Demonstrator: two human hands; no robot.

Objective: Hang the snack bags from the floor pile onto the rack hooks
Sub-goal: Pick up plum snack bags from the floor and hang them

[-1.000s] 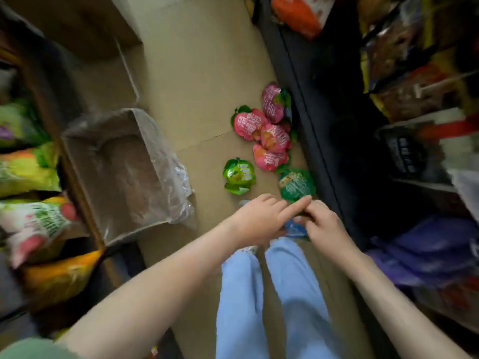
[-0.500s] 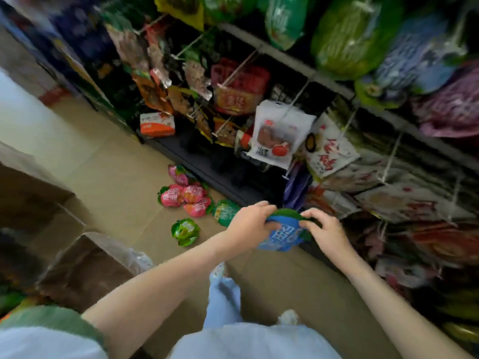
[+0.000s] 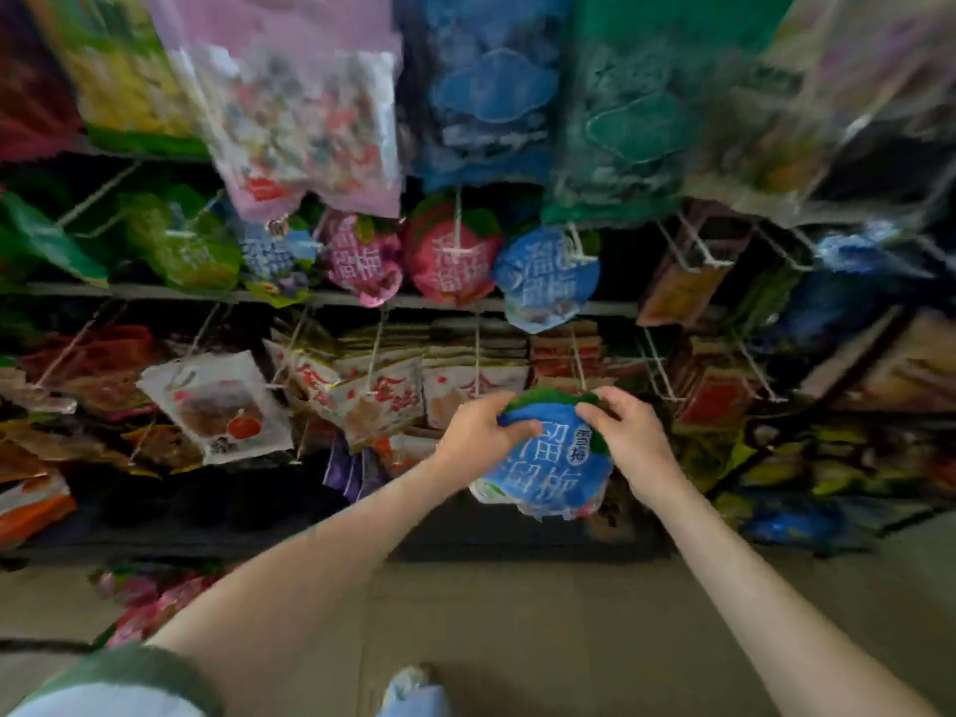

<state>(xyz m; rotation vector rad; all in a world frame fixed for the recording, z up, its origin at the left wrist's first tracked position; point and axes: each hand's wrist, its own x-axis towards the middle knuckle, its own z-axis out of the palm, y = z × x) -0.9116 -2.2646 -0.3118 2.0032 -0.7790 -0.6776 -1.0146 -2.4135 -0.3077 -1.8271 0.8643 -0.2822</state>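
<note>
The blue snack bag (image 3: 548, 468) is being held up before the rack (image 3: 155, 292), below a matching hung blue bag (image 3: 548, 274). The left hand (image 3: 478, 437) and right hand (image 3: 633, 442) are pinching its top edge with curled fingers (image 3: 517, 431). Stretching that edge flat is likely easing its hole onto the hook (image 3: 574, 238).

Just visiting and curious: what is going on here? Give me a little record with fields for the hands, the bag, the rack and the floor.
held: blue snack bag, green top edge
left hand: grips the bag's upper left
right hand: grips its upper right
rack: hung blue bag of the same look, higher up
floor: pink bags, lower left, blurred
hung yet: no, held before the rack
</note>
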